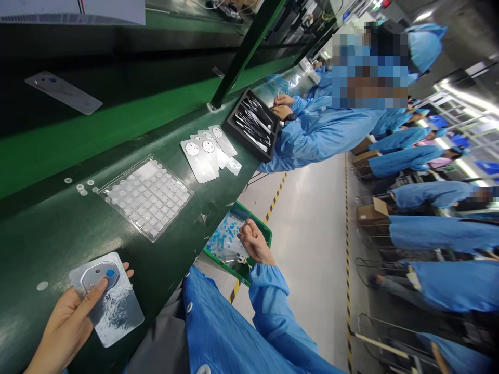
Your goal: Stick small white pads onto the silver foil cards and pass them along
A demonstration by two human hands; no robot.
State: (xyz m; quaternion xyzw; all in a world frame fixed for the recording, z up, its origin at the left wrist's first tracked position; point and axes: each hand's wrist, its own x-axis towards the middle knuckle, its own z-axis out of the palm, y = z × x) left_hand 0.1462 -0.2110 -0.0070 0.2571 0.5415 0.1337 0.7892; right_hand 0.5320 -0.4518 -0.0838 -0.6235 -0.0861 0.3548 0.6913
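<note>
My left hand [70, 322] grips a shiny silver rectangular plate [120, 309] over the green bench, thumb pressed on its face. The plate has a rounded outline, a small dark hole and a blue dot [110, 272] near one end. Beyond the bench edge, my right hand [255, 241] is closed, its fingers curled together above a green bin [267, 232]. Whether anything is pinched in those fingers is hidden. Blue bits and clear plastic lie inside the bin. Between my hands, further back, lies a clear tray [154, 236] with rows of small whitish round pieces.
Several silver plates [200, 169] lie overlapped beside a black box [271, 150] of dark strips. Loose whitish discs [80, 188] dot the green bench [35, 234]. A co-worker in blue [331, 132] works at the far end. A green post [245, 54] rises from the bench.
</note>
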